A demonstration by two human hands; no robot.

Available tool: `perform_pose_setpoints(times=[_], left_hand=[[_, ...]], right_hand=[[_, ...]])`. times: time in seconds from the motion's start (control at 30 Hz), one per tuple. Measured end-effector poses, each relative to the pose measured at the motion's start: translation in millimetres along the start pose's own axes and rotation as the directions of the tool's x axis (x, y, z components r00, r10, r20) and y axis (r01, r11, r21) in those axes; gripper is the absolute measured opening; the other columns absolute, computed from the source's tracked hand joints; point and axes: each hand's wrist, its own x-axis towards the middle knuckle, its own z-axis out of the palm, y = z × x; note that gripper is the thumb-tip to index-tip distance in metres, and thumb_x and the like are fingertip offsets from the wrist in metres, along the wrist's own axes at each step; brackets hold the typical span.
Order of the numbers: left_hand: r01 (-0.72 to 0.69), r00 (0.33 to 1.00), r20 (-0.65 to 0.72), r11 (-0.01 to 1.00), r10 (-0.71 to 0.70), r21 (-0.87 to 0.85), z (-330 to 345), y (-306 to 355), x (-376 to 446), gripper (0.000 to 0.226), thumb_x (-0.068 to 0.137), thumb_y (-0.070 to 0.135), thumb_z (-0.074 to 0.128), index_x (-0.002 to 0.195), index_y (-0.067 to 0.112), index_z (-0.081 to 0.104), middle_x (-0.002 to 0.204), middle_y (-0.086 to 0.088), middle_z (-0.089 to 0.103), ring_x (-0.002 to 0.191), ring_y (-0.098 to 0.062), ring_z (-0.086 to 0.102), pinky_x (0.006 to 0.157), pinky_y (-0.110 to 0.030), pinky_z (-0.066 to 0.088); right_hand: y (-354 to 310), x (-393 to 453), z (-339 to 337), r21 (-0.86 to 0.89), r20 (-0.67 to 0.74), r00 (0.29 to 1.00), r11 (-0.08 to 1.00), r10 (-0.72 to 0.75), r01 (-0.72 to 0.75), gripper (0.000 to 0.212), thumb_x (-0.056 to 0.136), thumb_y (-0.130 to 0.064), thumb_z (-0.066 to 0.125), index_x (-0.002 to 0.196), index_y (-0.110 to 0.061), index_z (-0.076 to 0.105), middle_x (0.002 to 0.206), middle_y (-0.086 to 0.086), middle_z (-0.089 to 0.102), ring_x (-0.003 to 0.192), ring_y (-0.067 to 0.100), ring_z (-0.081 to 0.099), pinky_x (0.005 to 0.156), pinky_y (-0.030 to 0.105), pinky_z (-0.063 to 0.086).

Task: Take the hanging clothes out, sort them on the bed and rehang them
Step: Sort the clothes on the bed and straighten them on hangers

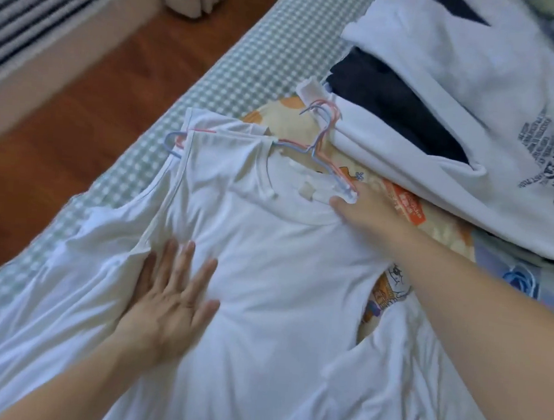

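A white sleeveless shirt (283,276) lies flat on the bed, on top of other white shirts. Thin wire hangers (317,140), blue and pink, stick out at its neck, their hooks pointing toward the far pile. My left hand (169,300) presses flat on the shirt's chest near the left armhole, fingers spread and straight. My right hand (365,207) is at the right shoulder by the collar, its fingers curled around the shoulder fabric and the hanger's end.
A pile of white and dark navy clothes (443,100), one with printed lettering, lies at the far right of the bed. The bed has a green checked sheet (247,61) and a patterned cover (402,199). Wooden floor (78,101) runs along the left.
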Motion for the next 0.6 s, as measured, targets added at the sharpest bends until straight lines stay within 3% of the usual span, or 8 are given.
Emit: perform_pose_setpoints(times=[0.13, 0.2, 0.27, 0.37, 0.43, 0.47, 0.53, 0.6], left_hand=[[0.004, 0.997, 0.078, 0.999, 0.000, -0.052, -7.7, 1.9, 0.5, 0.068, 0.096, 0.068, 0.013, 0.146, 0.047, -0.028, 0.151, 0.003, -0.050, 0.138, -0.020, -0.049, 0.116, -0.048, -0.025], [0.012, 0.992, 0.124, 0.998, -0.006, -0.055, -9.0, 2.7, 3.2, 0.068, 0.096, 0.069, 0.012, 0.145, 0.048, -0.030, 0.149, 0.004, -0.053, 0.137, -0.020, -0.050, 0.116, -0.049, -0.026], [0.020, 0.989, 0.146, 0.999, -0.014, -0.041, -12.0, 2.7, 7.0, 0.071, 0.095, 0.069, 0.012, 0.148, 0.044, -0.029, 0.145, 0.005, -0.055, 0.138, -0.021, -0.049, 0.115, -0.049, -0.027], [0.035, 0.968, 0.246, 0.998, -0.047, 0.053, -32.0, 11.1, 6.7, 0.073, 0.097, 0.068, 0.014, 0.152, 0.041, -0.026, 0.145, 0.003, -0.054, 0.143, -0.025, -0.042, 0.115, -0.049, -0.027], [0.083, 0.958, 0.272, 0.995, -0.093, 0.051, -57.0, 22.9, -0.9, 0.073, 0.099, 0.062, 0.024, 0.158, 0.038, -0.011, 0.162, -0.003, -0.033, 0.151, -0.030, -0.026, 0.120, -0.051, -0.013], [0.120, 0.965, 0.235, 0.993, -0.112, -0.017, -72.0, 31.5, -11.8, 0.070, 0.098, 0.055, 0.031, 0.160, 0.033, 0.008, 0.168, -0.009, -0.010, 0.155, -0.034, -0.008, 0.122, -0.051, 0.003], [0.170, 0.985, 0.046, 0.928, -0.164, -0.331, -105.0, 52.0, -48.9, 0.056, 0.088, 0.040, 0.037, 0.136, 0.017, 0.054, 0.145, -0.015, 0.045, 0.135, -0.039, 0.043, 0.106, -0.045, 0.039], [0.156, 0.930, -0.169, 0.765, -0.327, -0.625, -139.5, 76.6, -103.5, 0.025, 0.088, 0.023, 0.050, 0.106, 0.012, 0.063, 0.111, -0.008, 0.057, 0.105, -0.037, 0.059, 0.092, -0.044, 0.048]], right_hand=[[-7.9, 5.8, 9.8, 0.057, -0.009, 1.000, 0.998, 0.004, -0.003, 0.049, 0.093, -0.046, 0.058, 0.135, -0.024, 0.046, 0.131, 0.004, 0.056, 0.118, 0.030, 0.055, 0.089, 0.036, 0.044], [-16.8, -6.7, 1.2, 0.060, -0.116, 0.993, 0.998, 0.013, -0.006, 0.026, 0.095, -0.046, 0.053, 0.112, -0.026, 0.058, 0.111, 0.007, 0.064, 0.103, 0.034, 0.060, 0.080, 0.038, 0.046], [-34.5, -41.0, -9.7, 0.081, -0.230, 0.972, 0.996, 0.043, -0.025, 0.032, 0.095, -0.053, 0.048, 0.077, -0.027, 0.055, 0.085, 0.003, 0.061, 0.086, 0.033, 0.060, 0.066, 0.036, 0.042], [-60.6, -129.3, -8.6, 0.026, -0.196, 0.980, 0.999, -0.029, 0.034, 0.042, 0.093, -0.053, 0.047, 0.065, -0.022, 0.047, 0.074, 0.004, 0.059, 0.078, 0.034, 0.057, 0.062, 0.034, 0.041], [-72.9, -196.5, -2.8, -0.031, -0.112, 0.986, 0.992, -0.124, 0.122, 0.039, 0.096, -0.049, 0.046, 0.071, -0.019, 0.050, 0.078, 0.007, 0.061, 0.083, 0.036, 0.059, 0.065, 0.036, 0.042], [-76.0, -226.2, -5.3, -0.033, -0.120, 0.981, 0.989, -0.150, 0.147, 0.038, 0.099, -0.048, 0.045, 0.076, -0.019, 0.055, 0.081, 0.008, 0.060, 0.087, 0.036, 0.059, 0.068, 0.037, 0.043], [-75.5, -275.3, -22.3, 0.033, -0.217, 0.968, 0.990, -0.129, 0.139, 0.037, 0.100, -0.047, 0.045, 0.092, -0.016, 0.064, 0.090, 0.010, 0.063, 0.094, 0.038, 0.060, 0.074, 0.039, 0.045], [-72.7, -319.3, -52.2, 0.092, -0.342, 0.932, 0.982, -0.122, 0.162, 0.034, 0.099, -0.044, 0.049, 0.097, -0.015, 0.067, 0.093, 0.012, 0.066, 0.094, 0.040, 0.060, 0.070, 0.038, 0.041]])
